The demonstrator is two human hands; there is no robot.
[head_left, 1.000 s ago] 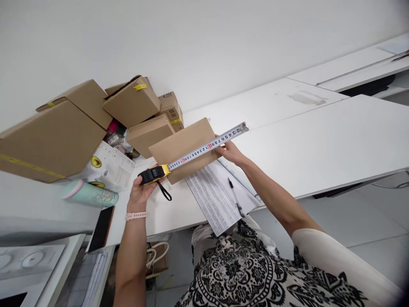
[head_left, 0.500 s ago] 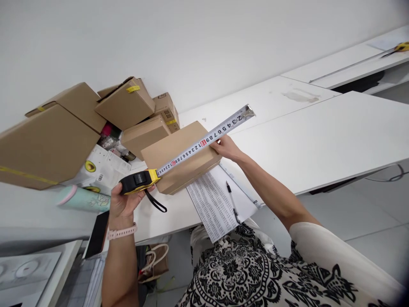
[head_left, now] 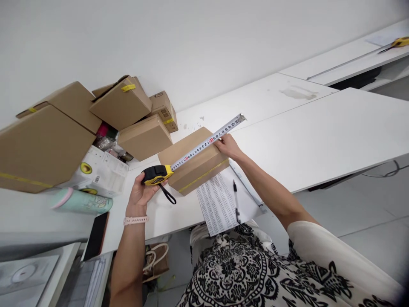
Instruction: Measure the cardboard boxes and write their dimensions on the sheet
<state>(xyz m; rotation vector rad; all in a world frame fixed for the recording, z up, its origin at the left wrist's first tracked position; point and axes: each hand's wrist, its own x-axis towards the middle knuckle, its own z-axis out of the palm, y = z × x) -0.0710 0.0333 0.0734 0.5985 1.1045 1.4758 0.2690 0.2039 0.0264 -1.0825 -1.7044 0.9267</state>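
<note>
My left hand (head_left: 140, 198), with a pink band at the wrist, grips a black and yellow tape measure (head_left: 156, 175) with a dangling black strap. Its silver blade (head_left: 200, 147) stretches out to the upper right, lying across the top of a small brown cardboard box (head_left: 194, 168). The hooked end sticks out past the box into the air. At the box's right end, my right hand (head_left: 229, 147) holds the edge, its fingertips partly hidden by the blade. Yellow tape runs along the box's near side. Under the box's front corner lies a printed sheet (head_left: 219, 209).
Several cardboard boxes (head_left: 123, 102) are piled at the left against the wall. A mint-green bottle (head_left: 83, 201) and a dark phone-like slab (head_left: 97, 234) lie nearby. A pen (head_left: 235, 200) rests on the papers. Another tape measure (head_left: 401, 41) is at the far right.
My left hand and the tape measure have moved right and slightly up. The box has tilted, showing more of its yellow-taped side, and the blade's end sits a little lower and further left.
</note>
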